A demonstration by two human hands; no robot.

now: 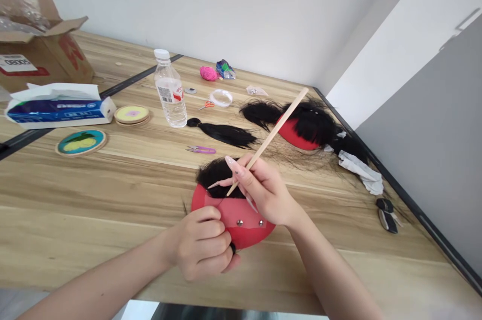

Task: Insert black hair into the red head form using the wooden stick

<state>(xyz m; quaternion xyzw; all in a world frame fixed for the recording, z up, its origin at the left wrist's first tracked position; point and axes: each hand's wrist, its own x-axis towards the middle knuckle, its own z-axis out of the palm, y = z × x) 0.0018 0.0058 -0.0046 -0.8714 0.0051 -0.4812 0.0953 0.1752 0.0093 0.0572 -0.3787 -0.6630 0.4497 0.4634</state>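
The left hand [201,247] has its grip closed on the near rim of a smooth, glossy red dome [244,222] with two metal studs, which is near the front of the wood-grain table [75,194] and has a fluffy tuft of black hair [214,172] on its far side. The right hand [265,189], nails long and pointed, pinches a slim pale wooden stick [274,131] like a pen, its lower tip at the tuft. Farther back lie a tied hair bundle [224,133] and a second red dome [297,134] under tangled black hair.
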